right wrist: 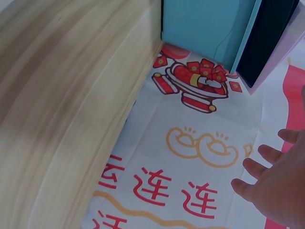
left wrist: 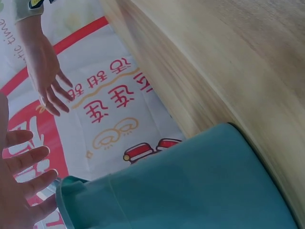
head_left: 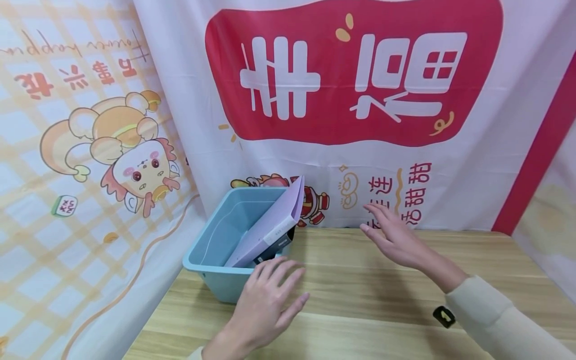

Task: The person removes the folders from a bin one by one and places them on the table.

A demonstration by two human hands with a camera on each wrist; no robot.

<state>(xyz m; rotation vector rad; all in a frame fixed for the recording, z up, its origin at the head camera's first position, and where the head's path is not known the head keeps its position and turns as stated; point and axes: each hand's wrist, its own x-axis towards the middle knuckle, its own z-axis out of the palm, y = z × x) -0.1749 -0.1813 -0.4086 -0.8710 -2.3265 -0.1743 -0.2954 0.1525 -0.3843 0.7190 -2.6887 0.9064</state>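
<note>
The left hand [head_left: 266, 304], fingers loosely spread beside the pale-blue rectangular plastic tub [head_left: 223, 285], has nothing in its grip — nor does the right hand [head_left: 399, 240], raised above the wood-grain counter [head_left: 351, 300]. A lilac flat folder [head_left: 265, 225] leans inside the tub; handling it well probably means bracing the tub first.

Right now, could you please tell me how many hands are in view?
2: the left hand by the near side of the blue bin, the right hand raised above the table, farther right.
</note>
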